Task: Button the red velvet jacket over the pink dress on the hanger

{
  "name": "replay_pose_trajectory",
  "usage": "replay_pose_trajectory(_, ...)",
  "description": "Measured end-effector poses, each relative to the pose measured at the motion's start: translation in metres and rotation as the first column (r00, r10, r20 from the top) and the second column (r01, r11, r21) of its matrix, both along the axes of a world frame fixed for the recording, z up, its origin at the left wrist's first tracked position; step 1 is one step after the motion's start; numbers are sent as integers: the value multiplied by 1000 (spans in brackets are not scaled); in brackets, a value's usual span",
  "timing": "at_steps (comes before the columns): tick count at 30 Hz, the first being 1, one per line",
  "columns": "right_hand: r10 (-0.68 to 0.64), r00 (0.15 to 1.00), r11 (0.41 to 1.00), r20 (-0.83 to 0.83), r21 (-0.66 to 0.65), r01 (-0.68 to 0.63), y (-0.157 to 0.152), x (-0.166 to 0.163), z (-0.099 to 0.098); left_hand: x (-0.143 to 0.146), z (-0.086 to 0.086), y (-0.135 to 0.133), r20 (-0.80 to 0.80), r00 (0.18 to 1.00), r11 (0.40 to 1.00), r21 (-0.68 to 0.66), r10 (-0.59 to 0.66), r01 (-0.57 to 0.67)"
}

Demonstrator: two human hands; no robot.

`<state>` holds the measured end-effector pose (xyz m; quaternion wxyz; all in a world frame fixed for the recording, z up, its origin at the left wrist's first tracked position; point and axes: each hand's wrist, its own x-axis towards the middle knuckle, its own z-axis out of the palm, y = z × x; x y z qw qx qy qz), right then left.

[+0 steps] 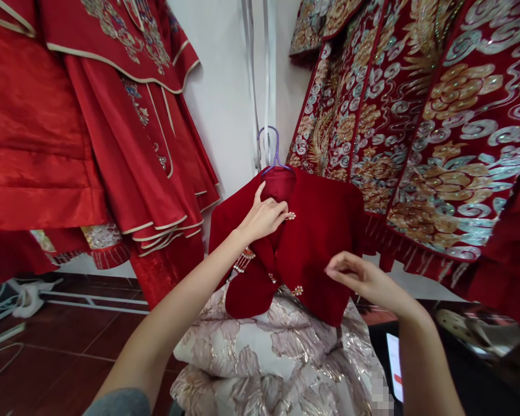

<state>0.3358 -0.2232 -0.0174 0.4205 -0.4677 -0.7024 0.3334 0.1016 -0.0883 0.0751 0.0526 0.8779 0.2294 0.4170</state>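
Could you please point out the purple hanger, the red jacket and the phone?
Purple hanger (277, 155): head view, on the stem below its hook.
Red jacket (315, 237): head view, on the front panel at picture right.
Phone (394, 359): head view, on its lit screen.

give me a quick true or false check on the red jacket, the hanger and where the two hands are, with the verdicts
1. The red jacket hangs on a hanger. True.
2. That hanger is yellow. False: it is purple.
3. The left hand is higher in the picture than the right hand. True.
4. The left hand is down at the jacket's bottom edge. False: it is at the upper front, close below the neckline.
5. A pale patterned fabric shows below the jacket. True.
6. The jacket's front is completely plain. False: small beaded ornaments sit on it.
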Motion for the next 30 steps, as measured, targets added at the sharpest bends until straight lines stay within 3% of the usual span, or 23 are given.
replay_pose_trajectory(3,-114,977,957,-182,244,158,19,-28,21,-1,0,1,-19,999,999,23,35,-35)
replay_pose_trajectory(5,-106,963,911,-248,363,194,39,-57,40,-2,1,2,-99,989,993,62,107,-101)
replay_pose_trajectory(8,-41,983,920,-181,376,108,70,-99,62,-6,-1,3,-180,961,973,132,210,-188)
replay_pose_trajectory(9,-75,986,933,-150,337,123,80,-110,65,-8,-2,2,-168,960,971,127,223,-203)
replay_pose_trajectory(11,-262,959,922,-107,266,281,93,-122,64,-14,-7,0,-74,975,976,64,210,-206)
replay_pose_trajectory(12,-384,919,882,-85,262,392,97,-122,60,-18,-11,-1,2,981,981,11,192,-192)
replay_pose_trajectory(14,-599,800,745,-41,337,575,101,-113,52,-27,-18,-2,198,968,983,-131,154,-129)
replay_pose_trajectory(16,-717,697,629,14,443,639,101,-94,46,-37,-25,-1,425,892,960,-278,154,-34)
replay_pose_trajectory(19,-774,622,590,120,492,639,100,-63,48,-51,-27,6,606,763,933,-360,226,11)
replay_pose_trajectory(24,-812,549,564,199,508,650,109,-32,72,-67,-16,25,314,913,964,-137,262,-229)
replay_pose_trajectory(30,-825,504,564,254,410,717,120,-17,101,-72,-3,34,113,922,922,75,371,-380)
